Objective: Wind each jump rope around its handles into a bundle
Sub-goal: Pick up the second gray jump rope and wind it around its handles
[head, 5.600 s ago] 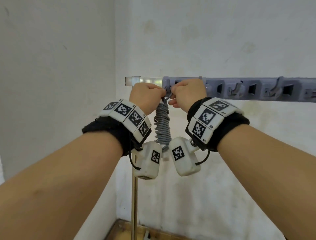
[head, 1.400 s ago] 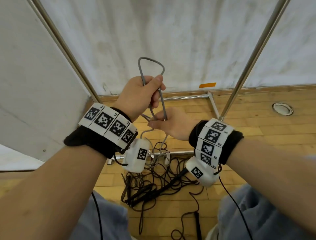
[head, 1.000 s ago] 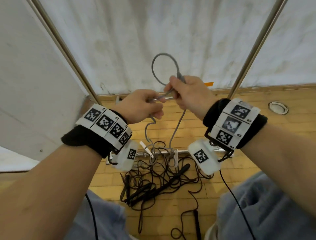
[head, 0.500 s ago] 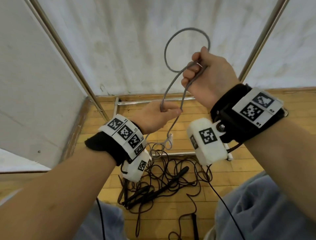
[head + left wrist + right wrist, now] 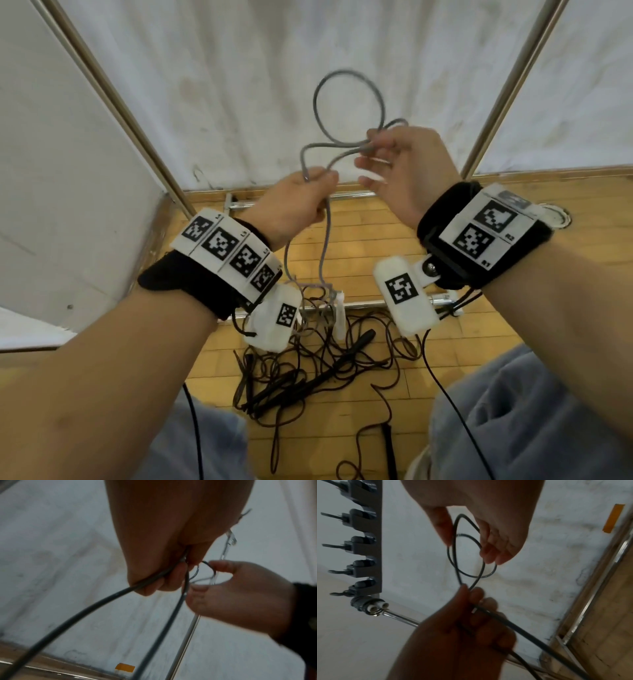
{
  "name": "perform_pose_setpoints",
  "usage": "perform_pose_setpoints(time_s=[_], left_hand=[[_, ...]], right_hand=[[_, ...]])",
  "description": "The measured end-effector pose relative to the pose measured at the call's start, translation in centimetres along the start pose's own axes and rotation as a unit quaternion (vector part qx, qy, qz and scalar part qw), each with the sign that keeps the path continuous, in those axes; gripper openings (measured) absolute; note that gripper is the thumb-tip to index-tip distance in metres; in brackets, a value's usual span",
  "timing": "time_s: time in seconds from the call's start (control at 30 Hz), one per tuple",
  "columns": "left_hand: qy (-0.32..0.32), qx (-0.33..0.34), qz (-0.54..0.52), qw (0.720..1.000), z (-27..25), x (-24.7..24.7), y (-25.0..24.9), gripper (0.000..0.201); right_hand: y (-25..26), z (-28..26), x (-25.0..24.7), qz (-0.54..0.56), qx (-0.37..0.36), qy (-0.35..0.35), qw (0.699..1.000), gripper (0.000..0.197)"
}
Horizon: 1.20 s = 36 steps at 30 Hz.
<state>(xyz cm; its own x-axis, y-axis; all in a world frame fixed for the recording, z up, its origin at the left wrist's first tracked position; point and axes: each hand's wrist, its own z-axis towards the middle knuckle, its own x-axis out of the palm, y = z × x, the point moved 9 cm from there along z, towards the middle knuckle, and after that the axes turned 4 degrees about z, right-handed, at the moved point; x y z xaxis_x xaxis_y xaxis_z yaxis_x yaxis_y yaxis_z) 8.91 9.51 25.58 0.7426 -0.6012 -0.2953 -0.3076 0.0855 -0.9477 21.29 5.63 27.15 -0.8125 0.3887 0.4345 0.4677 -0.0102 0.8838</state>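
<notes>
A grey jump rope (image 5: 347,102) stands up in a round loop in front of the white wall. My right hand (image 5: 368,150) pinches the loop's crossing at its fingertips, with the other fingers spread loosely. My left hand (image 5: 315,178) grips two strands just below and to the left. Both strands hang down to a white handle (image 5: 338,313) near the floor. In the right wrist view the rope (image 5: 471,566) makes two loops between thumb and fingers of my right hand (image 5: 465,540), above my left hand (image 5: 471,596). In the left wrist view my left hand (image 5: 164,580) clasps the rope (image 5: 85,612).
A tangle of black jump ropes (image 5: 308,363) lies on the wooden floor between my knees. Metal stand poles (image 5: 496,113) rise on both sides against the wall. A grey hook rack (image 5: 364,534) holds a wound grey bundle (image 5: 373,606) at its end.
My right hand has come down a little and its fingers have spread. My left hand has risen closer to it, and a second bend of rope has formed between the hands.
</notes>
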Motion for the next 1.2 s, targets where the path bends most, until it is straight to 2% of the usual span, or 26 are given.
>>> perform_pose_setpoints(time_s=[0.07, 0.13, 0.23, 0.33, 0.4, 0.5, 0.57, 0.63, 0.73, 0.77, 0.83, 0.9, 1.0, 1.03, 1.1, 1.13, 1.2], left_hand=[[-0.059, -0.007, -0.107, 0.992, 0.1, -1.5, -0.3, 0.033], [-0.074, -0.014, -0.188, 0.979, 0.0, -2.0, -0.6, 0.035], [-0.041, -0.015, -0.257, 0.965, -0.3, -1.7, -1.4, 0.041], [-0.011, -0.003, -0.282, 0.959, -0.8, -1.4, -2.4, 0.042], [-0.011, 0.002, -0.297, 0.955, -1.1, -1.8, -2.8, 0.041], [-0.026, 0.014, -0.315, 0.949, -1.3, -3.1, -3.2, 0.04], [-0.052, 0.019, -0.312, 0.949, -1.3, -4.2, -3.0, 0.039], [-0.084, 0.027, -0.272, 0.958, -1.2, -5.2, -2.6, 0.036], [-0.105, -0.001, -0.132, 0.986, -1.0, -5.8, -1.2, 0.035], [-0.092, -0.021, -0.08, 0.992, -0.8, -5.5, -0.3, 0.035], [-0.043, -0.058, 0.011, 0.997, -0.6, -4.5, 1.6, 0.034], [0.004, -0.085, 0.011, 0.996, -0.7, -3.1, 2.9, 0.027], [0.093, -0.104, -0.09, 0.986, -1.0, -0.7, 3.2, 0.046], [0.109, -0.103, -0.11, 0.983, -1.1, -0.2, 3.0, 0.047], [0.107, -0.092, -0.098, 0.985, -1.2, 0.0, 2.8, 0.031], [0.095, -0.082, -0.056, 0.99, -1.2, -0.1, 2.8, 0.023], [0.078, -0.056, 0.045, 0.994, -1.0, -0.4, 2.7, 0.023]], right_hand=[[-2.2, -0.5, 1.0, -0.013, 0.051, 0.048, 0.997, 0.028], [-4.8, -1.1, 2.3, -0.105, 0.097, 0.112, 0.983, 0.045], [-8.7, -2.3, 4.1, -0.313, 0.103, 0.209, 0.921, 0.035], [-11.2, -3.0, 5.1, -0.375, 0.075, 0.243, 0.892, 0.012], [-12.5, -3.0, 4.9, -0.453, 0.065, 0.248, 0.854, 0.019], [-13.7, -2.8, 3.4, -0.583, 0.089, 0.247, 0.769, 0.028], [-13.3, -2.4, 2.7, -0.605, 0.109, 0.245, 0.75, 0.029], [-12.2, -2.2, 2.5, -0.593, 0.115, 0.245, 0.758, 0.03], [-9.5, -1.4, 2.8, -0.569, 0.055, 0.228, 0.789, 0.033], [-8.6, -1.1, 2.9, -0.551, 0.032, 0.216, 0.806, 0.033], [-6.9, -0.7, 2.9, -0.468, 0.015, 0.188, 0.864, 0.034], [-5.4, -0.3, 2.7, -0.359, 0.009, 0.157, 0.92, 0.034], [-3.5, 0.3, 2.0, -0.258, -0.013, 0.103, 0.961, 0.036], [-3.0, 0.4, 1.8, -0.236, -0.018, 0.093, 0.967, 0.037], [-2.2, 0.4, 1.5, -0.233, -0.029, 0.089, 0.968, 0.039], [-1.8, 0.3, 1.5, -0.257, -0.039, 0.091, 0.961, 0.04], [-1.3, 0.1, 1.6, -0.33, -0.059, 0.1, 0.937, 0.041]])
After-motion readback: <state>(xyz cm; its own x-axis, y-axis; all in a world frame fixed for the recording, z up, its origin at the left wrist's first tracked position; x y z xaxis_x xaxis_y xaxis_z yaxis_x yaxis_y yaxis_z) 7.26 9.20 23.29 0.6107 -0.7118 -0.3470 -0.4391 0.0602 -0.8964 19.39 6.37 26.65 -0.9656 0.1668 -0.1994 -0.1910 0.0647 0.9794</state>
